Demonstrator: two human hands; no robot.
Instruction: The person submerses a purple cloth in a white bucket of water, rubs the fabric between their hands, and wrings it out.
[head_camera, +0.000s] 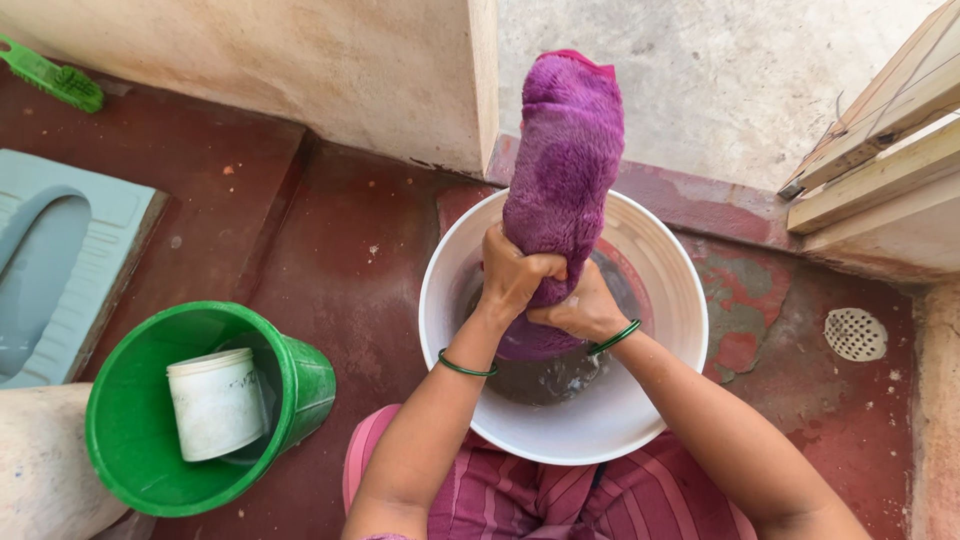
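A thick purple fleece cloth (562, 165) is rolled into a long wet bundle that rises out of a white bucket (670, 285). My left hand (514, 272) is clenched around the cloth's lower part. My right hand (583, 310) grips the same cloth just below and to the right, its fingers pressed against the left hand. Each wrist wears a thin green bangle. Grey soapy water lies in the bottom of the bucket, under the cloth's lower end.
A green bucket (125, 420) with a white plastic jar (215, 402) in it stands at the lower left. A pale blue floor toilet pan (60, 250) lies further left, a green brush (50, 75) in the top left corner. A round floor drain (855, 334) sits right, below wooden planks (880, 140).
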